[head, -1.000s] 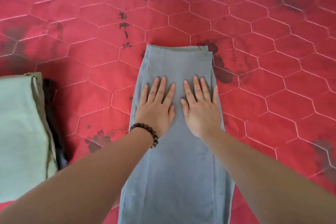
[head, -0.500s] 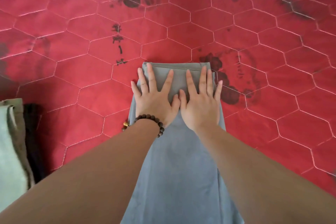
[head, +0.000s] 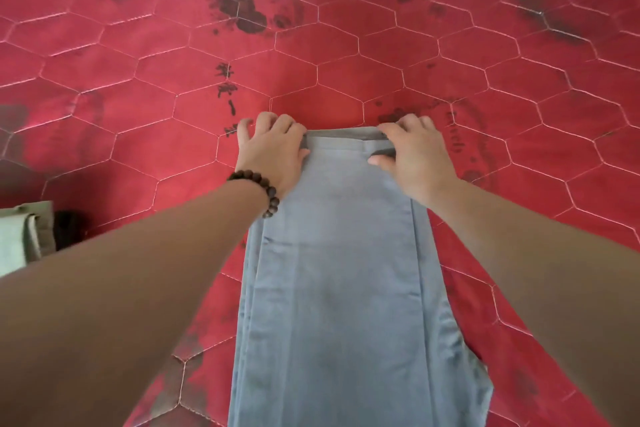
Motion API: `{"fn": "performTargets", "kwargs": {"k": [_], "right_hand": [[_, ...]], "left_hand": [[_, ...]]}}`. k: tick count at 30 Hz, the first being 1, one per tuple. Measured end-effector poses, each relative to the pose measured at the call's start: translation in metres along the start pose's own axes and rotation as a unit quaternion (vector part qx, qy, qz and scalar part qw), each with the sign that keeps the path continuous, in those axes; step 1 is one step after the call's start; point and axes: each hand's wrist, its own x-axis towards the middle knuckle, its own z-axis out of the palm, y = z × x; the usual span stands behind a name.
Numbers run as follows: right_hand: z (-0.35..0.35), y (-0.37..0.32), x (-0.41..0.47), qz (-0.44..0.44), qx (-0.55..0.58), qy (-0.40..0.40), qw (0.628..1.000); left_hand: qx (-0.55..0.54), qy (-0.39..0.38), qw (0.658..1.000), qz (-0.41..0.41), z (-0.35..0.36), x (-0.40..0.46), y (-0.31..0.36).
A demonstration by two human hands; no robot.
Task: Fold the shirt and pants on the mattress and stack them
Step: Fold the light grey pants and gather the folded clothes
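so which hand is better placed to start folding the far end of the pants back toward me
Neither clearly: it looks like a two-hand fold. The left hand grips the far left corner of the grey pants, the right hand pinches the far right corner. Both sit level at that edge, so lifting together should keep the fold square.

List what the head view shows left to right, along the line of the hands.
Folded pale green cloth → beaded bracelet → left hand → far edge of the grey pants → right hand.
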Motion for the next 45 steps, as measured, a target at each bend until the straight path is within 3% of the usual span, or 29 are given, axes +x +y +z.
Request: {"fn": "performTargets", "kwargs": {"k": [3,9,15,18,20,22,24,28,33,45], "right_hand": [[-0.011,0.003,0.011,-0.021,0.028,-0.026,0.999],[-0.006,0.002,0.02,0.017,0.135,0.0,0.991],[0.004,-0.007,0.027,0.07,0.102,-0.009,0.992],[0.006,-0.022,0.009,0.106,0.031,0.076,0.991],[0.014,-0.037,-0.016,0.051,-0.003,0.129,0.99],[0.03,-0.054,-0.047,-0.033,0.008,0.085,0.996],[0.047,-0.064,-0.07,-0.048,0.011,0.03,0.998],[0.057,-0.059,-0.081,0.029,-0.052,0.032,0.998],[0.054,-0.06,-0.108,0.061,-0.078,0.018,0.995],[0.074,-0.097,-0.3,-0.02,-0.025,-0.042,0.999]], "left_hand": [[-0.011,-0.037,0.999,0.008,-0.006,0.014,-0.005],[-0.107,-0.019,0.994,-0.025,-0.008,0.022,-0.008],[-0.155,0.007,0.983,-0.1,0.004,0.017,0.004],[-0.071,0.072,0.989,-0.11,0.003,-0.004,0.019],[-0.052,0.056,0.996,-0.04,0.004,-0.024,0.032],[-0.045,-0.028,0.998,0.044,0.011,-0.047,0.045],[-0.007,-0.075,0.995,0.067,0.019,-0.064,0.051],[0.02,-0.076,0.997,0.022,0.021,-0.072,0.047],[0.019,-0.076,0.996,-0.037,0.017,-0.105,0.053],[0.015,-0.15,0.988,0.046,0.006,-0.291,0.075]]}}
